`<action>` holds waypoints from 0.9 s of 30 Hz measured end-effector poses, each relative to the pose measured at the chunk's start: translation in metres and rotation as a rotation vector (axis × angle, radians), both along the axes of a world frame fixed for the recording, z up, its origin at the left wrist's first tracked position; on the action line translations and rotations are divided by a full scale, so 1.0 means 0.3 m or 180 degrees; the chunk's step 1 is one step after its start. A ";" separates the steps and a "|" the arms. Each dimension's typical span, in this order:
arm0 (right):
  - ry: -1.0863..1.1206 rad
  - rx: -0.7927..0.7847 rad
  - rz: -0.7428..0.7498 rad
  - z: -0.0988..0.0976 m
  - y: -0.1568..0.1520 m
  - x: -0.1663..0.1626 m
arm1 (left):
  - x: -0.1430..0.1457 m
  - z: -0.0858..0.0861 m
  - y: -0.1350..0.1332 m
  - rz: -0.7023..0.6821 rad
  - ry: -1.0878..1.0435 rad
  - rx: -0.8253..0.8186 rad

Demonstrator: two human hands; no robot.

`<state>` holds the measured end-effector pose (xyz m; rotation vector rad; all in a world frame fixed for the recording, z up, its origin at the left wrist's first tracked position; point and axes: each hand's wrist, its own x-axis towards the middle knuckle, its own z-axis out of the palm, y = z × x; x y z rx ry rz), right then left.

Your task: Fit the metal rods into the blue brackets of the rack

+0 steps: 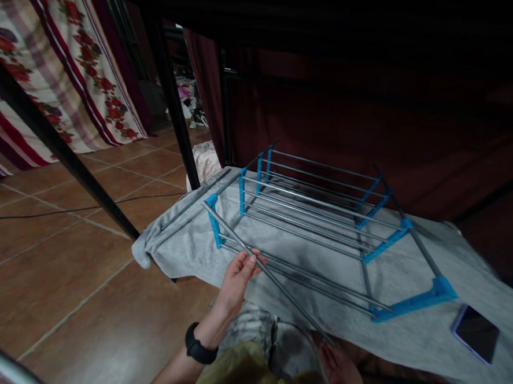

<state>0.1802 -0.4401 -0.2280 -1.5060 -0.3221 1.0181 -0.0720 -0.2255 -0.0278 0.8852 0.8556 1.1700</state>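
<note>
A rack of grey metal rods and blue plastic brackets (315, 219) lies on a grey cloth (184, 240) spread over the floor. My left hand (238, 275), with a black watch on its wrist, is closed around a long loose metal rod (285, 289). The rod runs from the rack's near-left blue corner piece (214, 212) down toward me. My right hand (343, 374) sits low in the dim light at the rod's near end. Its fingers touch or almost touch the rod, and I cannot make out their grip.
A dark phone (476, 333) lies on the cloth at the right. Black metal frame bars (175, 106) cross above and to the left. A floral curtain (51, 58) hangs at far left over brown tiles (59, 296), where a thin cable (64, 212) runs.
</note>
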 end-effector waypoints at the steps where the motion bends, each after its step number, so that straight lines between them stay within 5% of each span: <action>1: 0.0172 0.0034 -0.0081 0.008 0.014 -0.018 | 0.017 0.002 -0.010 -0.0045 -0.0015 0.0062; 5: 0.0980 0.0026 -0.0314 0.049 0.085 -0.130 | 0.095 -0.003 -0.058 -0.0259 -0.0076 0.0301; 10: 0.1313 -0.0497 0.0215 0.081 0.154 -0.263 | 0.133 0.035 -0.086 -0.0353 0.0251 0.0920; 15: 0.1166 -0.0429 0.0600 0.164 0.178 -0.253 | 0.093 0.110 -0.065 -0.0499 0.0794 0.1462; 20: 0.0834 0.0024 0.0171 0.390 0.204 -0.165 | 0.081 0.102 -0.040 -0.0769 0.1348 0.1915; 27: 0.0262 0.1086 -0.0380 0.740 0.246 -0.117 | 0.116 -0.017 -0.006 -0.0934 0.2276 0.2847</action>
